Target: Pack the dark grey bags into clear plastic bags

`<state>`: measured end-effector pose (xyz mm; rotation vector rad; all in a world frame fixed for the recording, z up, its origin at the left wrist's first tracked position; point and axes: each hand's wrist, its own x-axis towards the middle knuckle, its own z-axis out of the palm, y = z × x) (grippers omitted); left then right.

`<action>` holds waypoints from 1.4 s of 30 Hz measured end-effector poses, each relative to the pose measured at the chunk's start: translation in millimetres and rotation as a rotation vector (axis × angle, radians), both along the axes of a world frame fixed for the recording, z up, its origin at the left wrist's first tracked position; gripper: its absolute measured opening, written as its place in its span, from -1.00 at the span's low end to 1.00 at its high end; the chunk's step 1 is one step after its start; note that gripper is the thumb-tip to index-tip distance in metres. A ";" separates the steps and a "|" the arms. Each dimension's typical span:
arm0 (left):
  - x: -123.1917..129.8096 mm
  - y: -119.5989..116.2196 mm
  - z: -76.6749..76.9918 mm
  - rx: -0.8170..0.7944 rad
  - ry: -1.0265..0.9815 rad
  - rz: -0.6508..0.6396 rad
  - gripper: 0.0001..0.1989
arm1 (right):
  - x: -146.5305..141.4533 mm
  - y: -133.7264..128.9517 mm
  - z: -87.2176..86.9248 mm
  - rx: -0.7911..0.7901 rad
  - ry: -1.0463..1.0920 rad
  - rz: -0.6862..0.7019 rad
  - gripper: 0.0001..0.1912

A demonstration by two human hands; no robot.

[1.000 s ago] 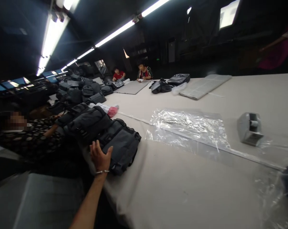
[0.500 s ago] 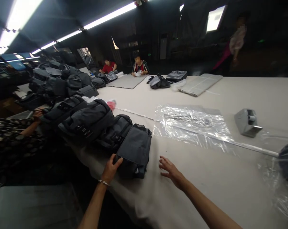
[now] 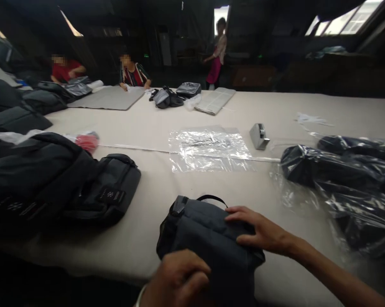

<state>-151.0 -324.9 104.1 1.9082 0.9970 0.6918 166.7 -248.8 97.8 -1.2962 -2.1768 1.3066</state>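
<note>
A dark grey backpack lies on the white-covered table close in front of me, its black loop handle at the far side. My right hand rests on its right part, thumb and fingers apart on the fabric. At the near left of the bag is my left hand, fingers curled and closed over its lower part; what they grip is hidden. Another dark backpack with a black tag lies to the left, apart from both hands.
Beyond the bag lie clear plastic bags and a grey tape dispenser. Plastic-wrapped dark bags fill the right side, with more backpacks at the left. Two people sit across the table; another stands behind.
The view has swung right. The end backpack has come away from the row to in front of me, and my right hand, earlier off it, now touches it.
</note>
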 end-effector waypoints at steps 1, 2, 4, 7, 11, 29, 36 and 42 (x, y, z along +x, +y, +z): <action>-8.9 13.3 7.1 0.095 0.000 0.129 -0.84 | -1.0 -13.8 3.1 0.095 -0.016 0.025 -0.63; -17.0 28.5 10.7 0.190 0.032 0.243 -0.80 | -3.7 -26.1 4.4 0.178 -0.021 0.039 -0.70; -28.2 60.9 8.1 0.244 0.158 0.354 -0.62 | -10.9 -44.1 3.9 0.300 -0.018 0.054 -0.78; -30.0 98.7 -8.0 -0.008 0.305 0.267 -0.49 | -17.5 -57.0 3.0 0.370 -0.013 0.089 -0.82; -25.4 103.5 -20.4 -0.186 0.311 0.140 -0.58 | -15.5 -67.8 7.8 0.412 0.054 0.120 -0.77; -39.7 71.5 -31.4 -0.395 0.396 0.113 -0.43 | -70.5 111.9 -116.9 -0.120 0.116 0.207 -0.32; -51.1 68.1 -33.6 -0.390 0.351 0.093 -0.42 | -39.4 83.4 -129.5 -0.188 0.262 -0.022 -0.85; -34.5 94.3 -31.3 -0.333 0.420 0.031 -0.55 | 7.0 41.2 -146.5 -0.374 0.383 -0.278 -0.66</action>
